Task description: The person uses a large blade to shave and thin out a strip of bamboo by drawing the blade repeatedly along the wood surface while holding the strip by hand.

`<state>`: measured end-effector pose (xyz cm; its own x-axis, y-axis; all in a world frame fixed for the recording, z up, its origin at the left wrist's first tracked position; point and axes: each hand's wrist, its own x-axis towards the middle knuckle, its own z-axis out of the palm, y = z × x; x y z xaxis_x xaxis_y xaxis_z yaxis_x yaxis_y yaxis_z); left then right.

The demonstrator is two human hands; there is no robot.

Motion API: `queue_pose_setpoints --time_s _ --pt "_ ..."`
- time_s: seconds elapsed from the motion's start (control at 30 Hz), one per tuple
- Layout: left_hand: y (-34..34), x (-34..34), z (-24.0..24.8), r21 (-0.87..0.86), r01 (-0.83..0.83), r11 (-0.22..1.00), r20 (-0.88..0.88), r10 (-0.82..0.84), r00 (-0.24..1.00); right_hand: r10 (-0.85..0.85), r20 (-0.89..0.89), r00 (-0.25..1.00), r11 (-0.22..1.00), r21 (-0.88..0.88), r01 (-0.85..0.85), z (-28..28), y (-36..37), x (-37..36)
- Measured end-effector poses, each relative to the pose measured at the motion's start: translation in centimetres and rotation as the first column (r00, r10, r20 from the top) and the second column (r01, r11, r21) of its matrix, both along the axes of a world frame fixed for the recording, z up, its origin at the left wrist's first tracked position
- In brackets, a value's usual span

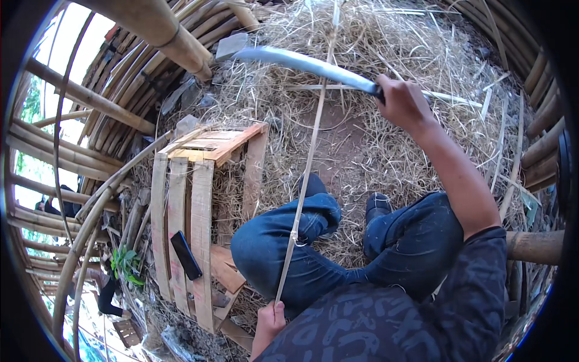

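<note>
Plainly, we have one pale strip [309, 157] lying forward from our left hand [271, 318], its long axis running ahead and slightly rightward. That hand, the nearer one, is closed on its near end. Our right hand [407, 104], farther forward and rightward, is wrapped around the handle of one long knife [307, 64], whose blade crosses the strip's line (touching or not, we cannot tell). Left of our left hand stands one wooden crate [202, 241] bearing one phone [186, 255].
</note>
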<state>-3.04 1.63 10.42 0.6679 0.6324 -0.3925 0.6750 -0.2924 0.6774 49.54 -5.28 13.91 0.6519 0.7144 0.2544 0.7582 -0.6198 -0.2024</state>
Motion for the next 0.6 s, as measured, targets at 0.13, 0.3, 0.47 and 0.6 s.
queue_pose_setpoints --time_s 0.13,0.3,0.47,0.6 --pt "-0.3 -0.3 -0.7 0.064 0.006 0.998 0.009 -0.007 1.000 0.416 0.220 0.882 0.893 0.082 -0.442 -0.4 0.9 -1.9" --pt "-0.5 -0.6 -0.3 0.086 0.015 0.996 0.005 -0.016 1.000 0.280 0.359 0.890 0.938 0.095 -0.333 -1.9 -1.2 3.3" --pt "0.1 0.2 0.0 0.138 0.041 0.990 -0.016 -0.039 0.999 -0.170 0.168 0.971 0.985 0.033 0.167 -3.3 -3.6 4.2" --pt "0.3 -0.5 -0.6 0.076 0.019 0.997 0.000 -0.019 1.000 -0.069 0.053 0.996 0.997 0.017 0.069 -1.9 -2.8 2.7"
